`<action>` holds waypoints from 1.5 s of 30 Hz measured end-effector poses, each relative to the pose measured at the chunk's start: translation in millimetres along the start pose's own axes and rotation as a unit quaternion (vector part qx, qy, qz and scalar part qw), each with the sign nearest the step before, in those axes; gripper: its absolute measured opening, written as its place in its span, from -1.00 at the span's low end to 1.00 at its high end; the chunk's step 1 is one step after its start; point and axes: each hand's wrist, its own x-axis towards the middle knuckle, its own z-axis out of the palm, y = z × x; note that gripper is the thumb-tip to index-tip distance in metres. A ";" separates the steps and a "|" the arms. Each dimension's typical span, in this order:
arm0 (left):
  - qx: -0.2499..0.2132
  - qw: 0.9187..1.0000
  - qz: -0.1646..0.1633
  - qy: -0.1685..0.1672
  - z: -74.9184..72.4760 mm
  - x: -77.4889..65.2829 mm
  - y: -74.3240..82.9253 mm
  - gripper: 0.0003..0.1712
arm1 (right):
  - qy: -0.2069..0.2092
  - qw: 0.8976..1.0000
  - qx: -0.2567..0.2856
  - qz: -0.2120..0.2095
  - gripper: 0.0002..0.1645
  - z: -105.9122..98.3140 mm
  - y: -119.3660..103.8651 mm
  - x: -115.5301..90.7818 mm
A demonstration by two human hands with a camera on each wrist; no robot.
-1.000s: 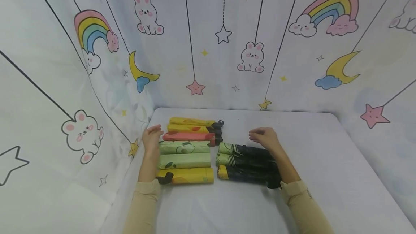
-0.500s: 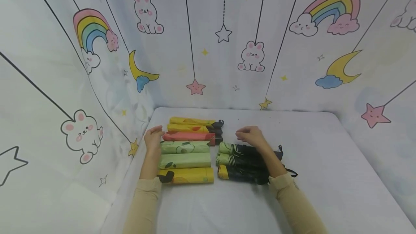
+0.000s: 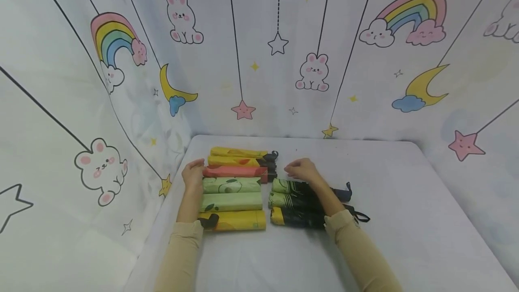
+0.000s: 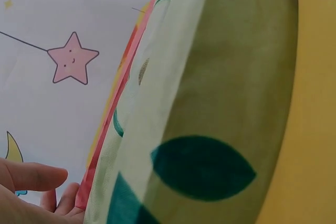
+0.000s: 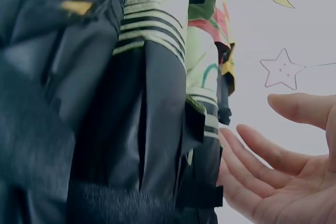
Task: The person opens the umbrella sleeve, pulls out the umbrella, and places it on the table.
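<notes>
One yellow bundle (image 3: 247, 221), one black yellow-tipped bundle (image 3: 296, 217) lie nearest on table (image 3: 243, 260) | two printed green bundles (image 3: 235, 202), two black-green bundles (image 3: 289, 200) behind | left hand (image 3: 193, 175), fingers loose, beside red bundle (image 3: 231, 172); right hand (image 3: 303, 170) likewise | two yellow-orange bundles (image 3: 229, 161) farthest

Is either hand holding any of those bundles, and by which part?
Nothing is held: the left hand is open beside the red bundle, the right hand open near a green-and-black bundle.

White table (image 3: 405, 220): column of six folded umbrellas (image 3: 233, 187); three darker umbrellas (image 3: 299, 201) just beside.
</notes>
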 end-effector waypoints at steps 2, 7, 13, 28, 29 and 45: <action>0.003 1.000 0.001 0.003 0.3 1.0 -0.9 -0.45 | -0.002 1.000 -0.002 0.007 -0.52 3.9 -1.7 2.9; 0.008 1.000 0.002 0.010 0.3 2.5 -2.9 -0.45 | -0.013 1.000 0.004 0.025 -0.51 13.5 -4.1 10.8; 0.007 1.000 0.003 0.014 0.4 5.5 -6.8 -0.47 | -0.023 0.999 -0.024 0.040 -0.51 22.7 -4.2 14.2; 0.000 1.000 -0.009 0.000 1.7 4.6 -7.3 -0.48 | -0.021 0.997 -0.062 0.041 -0.57 36.8 -13.5 15.9; -0.001 1.000 -0.009 0.000 1.7 4.4 -7.7 -0.48 | -0.020 0.997 -0.066 0.039 -0.59 37.6 -14.5 16.0; -0.009 1.000 -0.026 -0.010 0.6 4.4 -9.8 -0.50 | -0.034 0.992 0.072 0.103 -0.45 38.8 -15.2 25.2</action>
